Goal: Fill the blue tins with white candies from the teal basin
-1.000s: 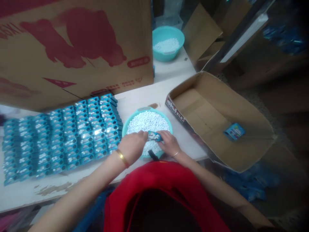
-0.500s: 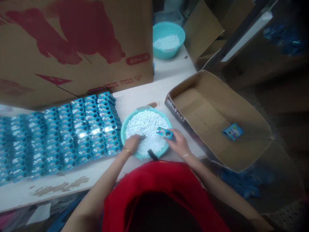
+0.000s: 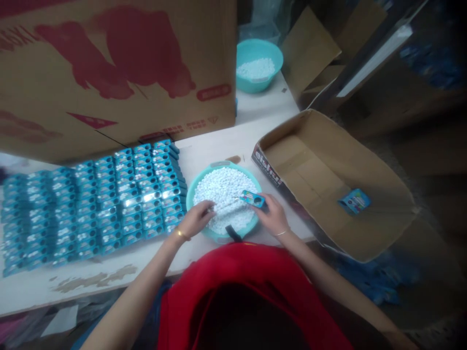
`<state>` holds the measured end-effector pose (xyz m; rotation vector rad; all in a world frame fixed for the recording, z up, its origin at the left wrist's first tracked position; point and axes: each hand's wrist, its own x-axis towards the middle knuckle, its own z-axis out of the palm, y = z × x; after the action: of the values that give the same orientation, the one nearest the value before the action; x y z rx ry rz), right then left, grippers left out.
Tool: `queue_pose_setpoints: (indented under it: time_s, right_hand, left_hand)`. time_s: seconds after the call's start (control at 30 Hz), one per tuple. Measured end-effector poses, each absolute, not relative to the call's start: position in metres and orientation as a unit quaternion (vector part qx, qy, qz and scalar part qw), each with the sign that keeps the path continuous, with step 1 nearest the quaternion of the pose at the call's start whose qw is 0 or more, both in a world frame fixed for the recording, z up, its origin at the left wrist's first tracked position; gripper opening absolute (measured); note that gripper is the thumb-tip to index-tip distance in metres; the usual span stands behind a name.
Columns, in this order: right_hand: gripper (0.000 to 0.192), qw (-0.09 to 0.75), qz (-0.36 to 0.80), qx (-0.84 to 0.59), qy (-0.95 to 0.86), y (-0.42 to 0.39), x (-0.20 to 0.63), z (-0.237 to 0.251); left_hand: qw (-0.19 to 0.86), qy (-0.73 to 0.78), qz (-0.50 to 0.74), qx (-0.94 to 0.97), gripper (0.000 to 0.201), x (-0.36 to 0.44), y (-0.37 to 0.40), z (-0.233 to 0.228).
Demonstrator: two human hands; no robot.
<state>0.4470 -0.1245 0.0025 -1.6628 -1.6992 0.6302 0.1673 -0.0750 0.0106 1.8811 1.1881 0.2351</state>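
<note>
A teal bowl [image 3: 190,194] full of small white pellets [image 3: 224,187] stands on the white table [image 3: 215,143] in front of me. My left hand [image 3: 198,218] rests in the bowl's near left part with fingers curled over the pellets; whether it holds any is unclear. My right hand [image 3: 274,215] holds a small blue box [image 3: 252,198] over the bowl's right rim. Left of the bowl lie several rows of the same small blue boxes [image 3: 109,194], packed side by side.
A shallow open cardboard box [image 3: 386,189] at the right holds one blue box [image 3: 353,201]. A large printed carton [image 3: 116,73] stands behind the rows. A second teal bowl [image 3: 272,53] with pellets sits at the back. My red garment [image 3: 248,291] fills the bottom.
My hands have drawn apart: the right hand carried the small blue box to the bowl's right rim, and the left hand moved back to the bowl's left part among the pellets.
</note>
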Motion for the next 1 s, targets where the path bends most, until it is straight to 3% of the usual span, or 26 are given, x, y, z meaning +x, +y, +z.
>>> queue_pose_setpoints:
  time_s: [0.17, 0.4, 0.53, 0.73, 0.9, 1.0]
  right_hand:
    - [0.032, 0.311, 0.215, -0.586, -0.716, -0.12, 0.429, -0.001]
    - [0.037, 0.306, 0.224, -0.542, -0.75, -0.119, 0.409, -0.006]
    - [0.035, 0.314, 0.239, -0.543, -0.741, -0.121, 0.407, -0.011]
    - [0.033, 0.369, 0.313, -0.556, -0.676, -0.124, 0.412, -0.012]
    - [0.036, 0.39, 0.393, -0.519, -0.651, -0.125, 0.402, -0.002]
    - [0.032, 0.384, 0.405, -0.498, -0.664, -0.119, 0.39, 0.0]
  left_hand:
    - [0.396, 0.433, 0.046, 0.809, 0.024, 0.172, -0.064, 0.071]
    - [0.197, 0.438, -0.181, 0.858, 0.015, 0.218, -0.065, 0.124]
    - [0.138, 0.439, -0.173, 0.871, 0.023, 0.234, -0.074, 0.143]
    - [0.185, 0.431, -0.115, 0.876, 0.018, 0.209, -0.068, 0.141]
    - [0.324, 0.403, 0.071, 0.853, 0.054, 0.191, -0.07, 0.086]
    - [0.336, 0.393, 0.04, 0.855, 0.039, 0.193, -0.067, 0.064]
